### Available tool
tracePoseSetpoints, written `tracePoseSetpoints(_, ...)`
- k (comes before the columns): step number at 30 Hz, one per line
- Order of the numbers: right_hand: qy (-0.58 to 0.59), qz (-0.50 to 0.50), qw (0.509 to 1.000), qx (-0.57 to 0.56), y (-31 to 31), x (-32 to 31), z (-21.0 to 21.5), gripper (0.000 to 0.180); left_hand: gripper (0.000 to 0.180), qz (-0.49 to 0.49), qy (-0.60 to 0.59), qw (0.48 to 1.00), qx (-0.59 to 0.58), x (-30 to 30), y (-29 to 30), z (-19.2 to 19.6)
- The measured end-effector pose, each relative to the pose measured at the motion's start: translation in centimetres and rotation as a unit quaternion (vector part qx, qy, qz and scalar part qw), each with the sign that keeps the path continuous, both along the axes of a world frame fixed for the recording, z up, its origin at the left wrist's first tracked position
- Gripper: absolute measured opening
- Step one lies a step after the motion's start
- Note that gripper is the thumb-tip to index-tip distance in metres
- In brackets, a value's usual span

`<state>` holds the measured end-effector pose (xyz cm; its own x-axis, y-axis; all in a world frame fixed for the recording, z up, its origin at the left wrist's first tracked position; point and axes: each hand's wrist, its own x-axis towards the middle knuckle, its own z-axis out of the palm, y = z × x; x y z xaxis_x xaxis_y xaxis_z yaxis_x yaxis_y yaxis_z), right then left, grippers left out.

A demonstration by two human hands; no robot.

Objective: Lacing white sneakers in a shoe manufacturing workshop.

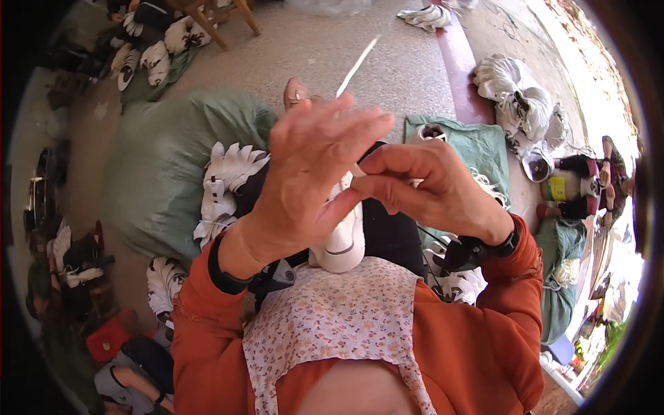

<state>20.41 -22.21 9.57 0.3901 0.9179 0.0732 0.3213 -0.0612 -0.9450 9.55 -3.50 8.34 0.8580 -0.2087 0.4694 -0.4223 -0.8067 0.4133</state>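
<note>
A white shoe rests on my lap, its rounded end towards me, partly hidden under my hands. Above it, my right hand is closed in a pinch, thumb against index finger, with a thin white shoelace at the fingertips. My left hand is raised beside it, fingers stretched and slightly smeared by motion. The left thumb reaches close to the right fingertips; I cannot tell whether it touches the lace.
A large green sack lies at my left, with stacked white shoes beside it. On my right, a green cloth is spread out. Bundles of white shoes lie beyond it. A person sits at the far right.
</note>
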Motion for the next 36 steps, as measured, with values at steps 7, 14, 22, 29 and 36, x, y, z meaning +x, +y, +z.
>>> tracePoseSetpoints(7,0.084,-0.014,0.990,-0.108,1.7,0.6,-2.1,0.018,0.025,0.059,0.428,0.762,-0.483,-8.5,6.4,0.9)
tracePoseSetpoints(14,0.182,0.030,0.965,-0.188,-0.5,1.2,-7.4,0.025,0.043,-0.046,0.066,0.539,-0.839,-20.3,12.5,-3.7)
tracePoseSetpoints(22,0.522,0.032,0.842,0.132,-5.9,2.1,-12.4,0.042,0.024,0.186,-0.249,0.409,-0.858,-28.7,20.1,-9.4)
tracePoseSetpoints(29,0.687,-0.148,0.555,0.445,-14.8,8.2,-15.7,0.025,0.035,0.357,-0.292,0.342,-0.818,-38.2,26.6,-17.0)
tracePoseSetpoints(36,0.583,-0.458,0.553,0.379,-32.0,16.4,-25.8,0.016,0.028,0.589,-0.275,0.382,-0.657,-40.4,27.2,-17.3)
